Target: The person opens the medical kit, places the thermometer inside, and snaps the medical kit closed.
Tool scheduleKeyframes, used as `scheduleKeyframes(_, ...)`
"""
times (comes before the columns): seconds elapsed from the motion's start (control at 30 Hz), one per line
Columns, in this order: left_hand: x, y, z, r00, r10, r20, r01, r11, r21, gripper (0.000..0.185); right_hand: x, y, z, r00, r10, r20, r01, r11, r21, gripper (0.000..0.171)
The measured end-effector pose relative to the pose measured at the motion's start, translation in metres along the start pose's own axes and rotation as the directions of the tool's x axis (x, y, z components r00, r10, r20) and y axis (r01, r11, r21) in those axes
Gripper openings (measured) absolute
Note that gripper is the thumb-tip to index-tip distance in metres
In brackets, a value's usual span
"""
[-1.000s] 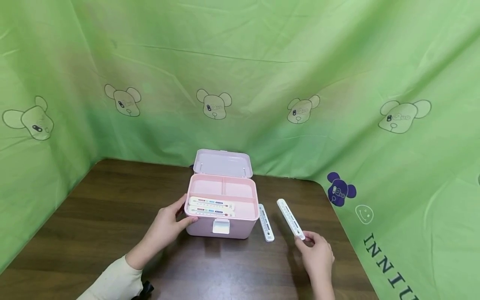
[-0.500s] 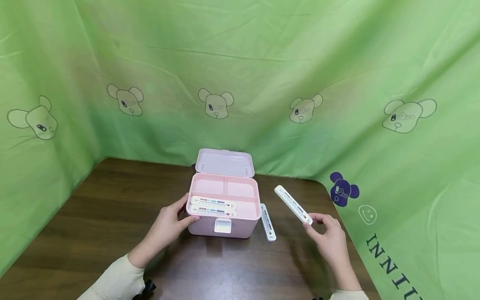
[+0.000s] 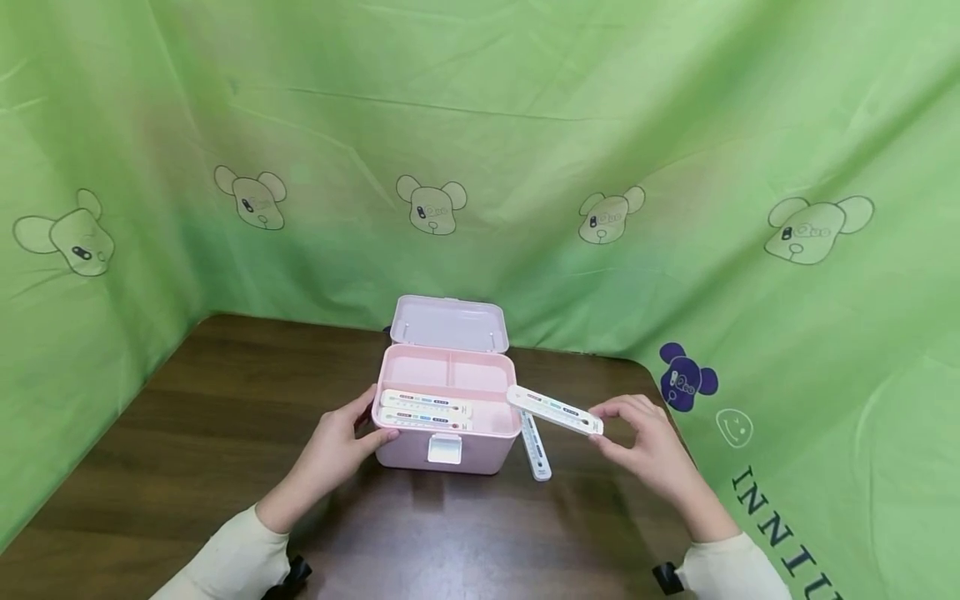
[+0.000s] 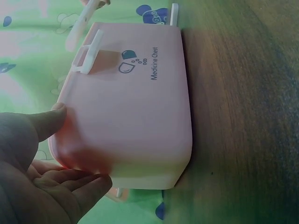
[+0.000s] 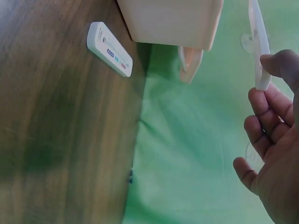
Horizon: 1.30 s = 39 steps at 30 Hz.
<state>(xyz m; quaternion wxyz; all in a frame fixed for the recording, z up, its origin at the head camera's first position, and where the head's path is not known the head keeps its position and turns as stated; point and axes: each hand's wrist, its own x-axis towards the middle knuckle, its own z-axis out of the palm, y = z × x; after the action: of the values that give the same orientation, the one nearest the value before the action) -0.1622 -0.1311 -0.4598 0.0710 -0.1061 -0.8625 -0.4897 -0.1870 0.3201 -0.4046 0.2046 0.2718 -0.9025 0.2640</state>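
Note:
A pink medicine chest [image 3: 476,460] stands on the table with its lid [image 3: 450,325] tipped back, "Medicine Chest" printed on its front. My left hand [image 3: 330,454] grips its left front corner, thumb over the front rim and fingers on the side wall. Between thumb and fingertips, my right hand [image 3: 651,437] pinches the near end of a slim white thermometer case [image 3: 555,408]. The far end of that case overlaps the chest's right rim in the head view. Two similar thermometer cases [image 3: 427,405] lie side by side in the front compartment. Another thermometer case [image 5: 110,49] lies on the table.
Two smaller compartments [image 3: 416,369] sit at the back of the chest, split by a divider. A white latch [image 3: 445,449] hangs at its front. The dark wooden table [image 3: 247,400] is bordered by a green printed curtain [image 3: 510,100].
My right hand has lifted the thermometer case off to the right, then swung it left and turned it nearly level, its tip reaching the chest's rim. My left hand has kept its grip.

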Motion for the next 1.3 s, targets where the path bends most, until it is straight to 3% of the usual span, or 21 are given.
scheduleKeyframes(0.3, 0.000, -0.001, 0.001, 1.000, 0.007, -0.003, -0.007, 1.000, -0.008, 0.084, 0.025, -0.003, 0.001, 0.989, -0.095, 0.117, 0.098, 0.995, -0.020, 0.032)
scheduleKeyframes(0.6, 0.001, 0.001, 0.000, 1.000, -0.006, -0.001, 0.006, 1.000, -0.016, 0.086, 0.053, -0.012, 0.008, 0.959, -0.210, 0.193, 0.211, 0.977, 0.012, 0.030)
scheduleKeyframes(1.03, 0.001, 0.000, -0.001, 1.000, -0.014, -0.002, 0.014, 1.000, -0.003, 0.085, 0.078, -0.022, 0.015, 0.918, -0.241, 0.315, 0.263, 0.964, -0.029, 0.028)
scheduleKeyframes(1.3, 0.001, 0.001, 0.000, 1.000, -0.021, 0.001, 0.021, 1.000, -0.013, 0.085, 0.091, -0.027, 0.019, 0.875, -0.274, 0.398, 0.297, 0.955, 0.003, 0.026)
